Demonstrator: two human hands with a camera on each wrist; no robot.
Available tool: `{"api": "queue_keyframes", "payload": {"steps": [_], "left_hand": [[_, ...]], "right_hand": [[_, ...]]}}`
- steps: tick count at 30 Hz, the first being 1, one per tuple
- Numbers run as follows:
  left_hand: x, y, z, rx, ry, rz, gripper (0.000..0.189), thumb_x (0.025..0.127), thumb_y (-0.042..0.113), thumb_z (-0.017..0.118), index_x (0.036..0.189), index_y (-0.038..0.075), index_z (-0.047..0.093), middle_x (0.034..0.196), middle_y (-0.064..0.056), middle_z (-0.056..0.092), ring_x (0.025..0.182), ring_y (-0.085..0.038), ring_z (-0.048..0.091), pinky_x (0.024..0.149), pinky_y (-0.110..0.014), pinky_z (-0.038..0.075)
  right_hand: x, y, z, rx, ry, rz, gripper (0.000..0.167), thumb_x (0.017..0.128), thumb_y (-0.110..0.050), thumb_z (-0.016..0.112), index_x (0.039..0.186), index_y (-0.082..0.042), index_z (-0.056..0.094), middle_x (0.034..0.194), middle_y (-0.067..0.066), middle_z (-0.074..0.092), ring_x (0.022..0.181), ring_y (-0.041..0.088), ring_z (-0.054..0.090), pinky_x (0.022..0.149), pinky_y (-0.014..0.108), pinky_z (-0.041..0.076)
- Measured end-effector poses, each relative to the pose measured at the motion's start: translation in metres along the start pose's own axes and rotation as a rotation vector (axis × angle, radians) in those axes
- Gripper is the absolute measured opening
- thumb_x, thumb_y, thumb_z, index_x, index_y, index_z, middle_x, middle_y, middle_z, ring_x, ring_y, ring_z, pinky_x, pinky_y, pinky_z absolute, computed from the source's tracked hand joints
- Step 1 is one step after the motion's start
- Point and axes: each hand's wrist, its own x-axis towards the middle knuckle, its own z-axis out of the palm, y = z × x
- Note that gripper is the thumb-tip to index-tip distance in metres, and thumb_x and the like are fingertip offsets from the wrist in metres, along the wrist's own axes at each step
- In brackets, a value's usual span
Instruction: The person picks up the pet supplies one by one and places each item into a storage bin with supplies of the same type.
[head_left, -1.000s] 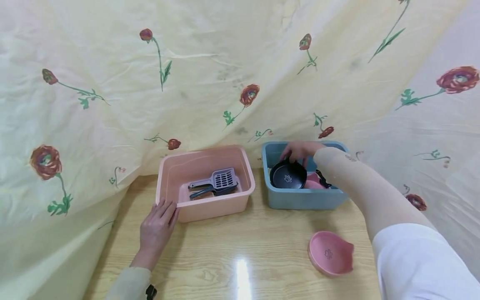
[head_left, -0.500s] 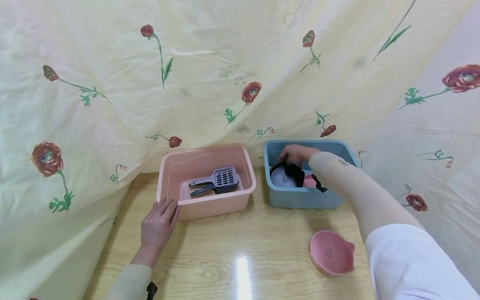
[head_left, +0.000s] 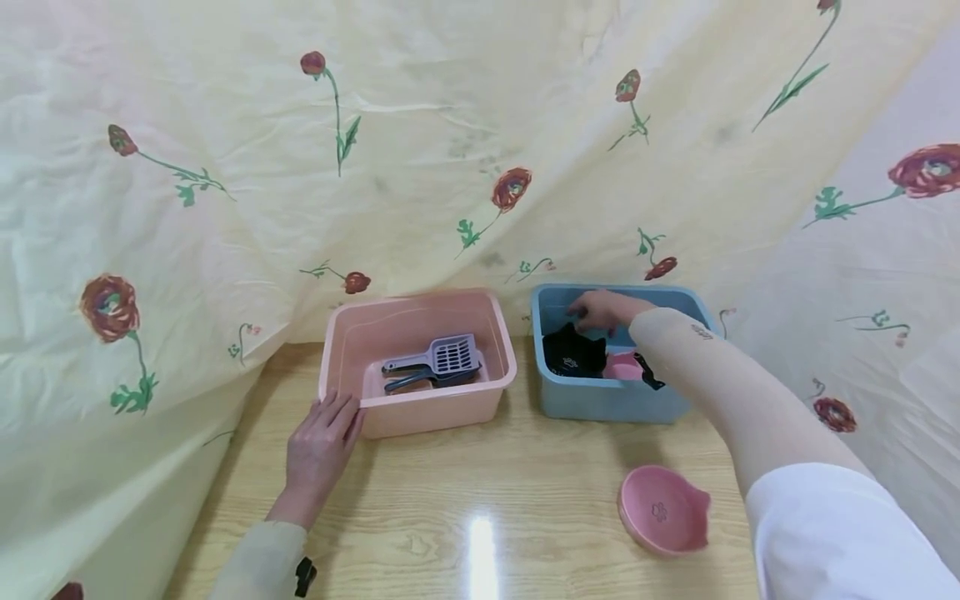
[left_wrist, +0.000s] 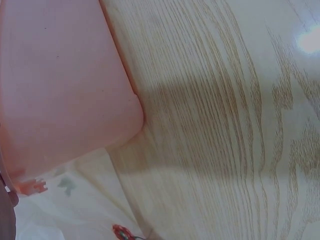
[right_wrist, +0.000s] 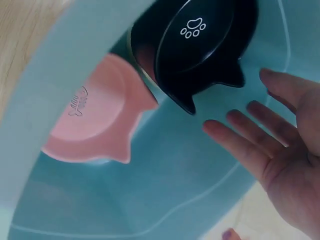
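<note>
My right hand (head_left: 600, 310) is inside the blue bin (head_left: 615, 402), its fingers spread and holding nothing. Just beside the fingertips lies a black cat-eared bowl (right_wrist: 200, 45) with a paw print, apart from the hand in the right wrist view. A pink cat-eared bowl (right_wrist: 95, 110) with a fishbone mark sits beside it in the bin. My left hand (head_left: 322, 442) rests with its fingers over the near left corner of the pink bin (head_left: 435, 417). In that bin lie a lavender slotted litter scoop (head_left: 452, 356) and a dark scoop (head_left: 408, 382) partly under it.
Another pink cat-eared bowl (head_left: 663, 510) with a paw print lies on the wooden table (head_left: 420, 508), in front of the blue bin. A floral cloth (head_left: 420, 208) hangs behind both bins. Something brownish shows beneath the scoops.
The right hand held the black bowl by its edge, lowered it into the blue bin's left side and let go. The left hand has stayed on the pink bin.
</note>
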Motion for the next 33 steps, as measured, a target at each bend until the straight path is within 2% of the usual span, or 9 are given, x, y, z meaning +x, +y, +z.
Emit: {"api": "queue_keyframes", "payload": {"steps": [4, 9, 16, 20, 27, 29, 33], "left_hand": [[0.000, 0.000, 0.000, 0.004, 0.003, 0.006, 0.025, 0.087, 0.013, 0.081, 0.107, -0.002, 0.080, 0.106, -0.024, 0.079, 0.100, -0.048, 0.077, 0.083, -0.065, 0.062], [0.000, 0.003, 0.001, 0.002, 0.002, 0.011, 0.026, 0.085, 0.012, 0.083, 0.107, -0.002, 0.080, 0.106, -0.023, 0.079, 0.100, -0.048, 0.077, 0.083, -0.064, 0.062], [0.001, 0.001, -0.001, -0.009, 0.022, 0.027, 0.026, 0.101, 0.023, 0.070, 0.106, -0.002, 0.080, 0.105, -0.023, 0.079, 0.099, -0.048, 0.077, 0.082, -0.064, 0.062], [0.001, -0.001, -0.001, -0.005, 0.017, 0.030, 0.025, 0.099, 0.021, 0.072, 0.106, -0.002, 0.080, 0.104, -0.023, 0.079, 0.099, -0.048, 0.077, 0.084, -0.064, 0.062], [0.005, -0.004, 0.002, -0.020, 0.015, 0.039, 0.025, 0.087, 0.014, 0.082, 0.107, -0.002, 0.080, 0.107, -0.023, 0.079, 0.099, -0.046, 0.077, 0.086, -0.063, 0.062], [0.005, -0.004, 0.002, -0.020, 0.017, 0.045, 0.024, 0.091, 0.015, 0.080, 0.107, -0.002, 0.080, 0.107, -0.023, 0.079, 0.100, -0.046, 0.077, 0.086, -0.063, 0.062], [0.005, -0.005, 0.000, -0.012, 0.028, 0.064, 0.029, 0.105, 0.023, 0.068, 0.106, -0.002, 0.080, 0.108, -0.022, 0.079, 0.099, -0.046, 0.077, 0.084, -0.063, 0.062]], "right_hand": [[-0.019, -0.004, -0.009, 0.000, -0.027, 0.013, 0.055, 0.107, -0.018, 0.066, 0.156, 0.001, 0.049, 0.152, 0.033, 0.053, 0.132, 0.047, 0.059, 0.082, 0.046, 0.067], [-0.054, -0.006, -0.018, -0.012, -0.010, -0.053, 0.053, 0.107, -0.020, 0.066, 0.153, 0.002, 0.052, 0.148, 0.033, 0.056, 0.130, 0.047, 0.061, 0.078, 0.045, 0.067], [-0.103, -0.012, -0.023, -0.029, -0.012, -0.113, 0.055, 0.104, -0.025, 0.073, 0.150, 0.002, 0.057, 0.143, 0.029, 0.062, 0.125, 0.043, 0.065, 0.070, 0.044, 0.067], [-0.128, -0.017, -0.018, -0.048, -0.006, -0.135, 0.053, 0.104, -0.023, 0.072, 0.149, 0.000, 0.058, 0.141, 0.026, 0.065, 0.121, 0.038, 0.068, 0.069, 0.041, 0.067], [-0.169, -0.025, -0.003, 0.004, -0.007, -0.192, 0.051, 0.104, -0.022, 0.072, 0.148, 0.001, 0.060, 0.137, 0.021, 0.069, 0.095, 0.022, 0.073, 0.067, 0.037, 0.065], [-0.178, -0.026, 0.004, 0.034, -0.009, -0.194, 0.051, 0.103, -0.024, 0.074, 0.147, -0.001, 0.062, 0.135, 0.017, 0.070, 0.094, 0.020, 0.072, 0.067, 0.036, 0.065], [-0.191, -0.027, 0.018, 0.100, -0.046, -0.170, 0.053, 0.101, -0.026, 0.076, 0.148, -0.006, 0.063, 0.135, 0.015, 0.070, 0.097, 0.021, 0.071, 0.068, 0.036, 0.065]]}}
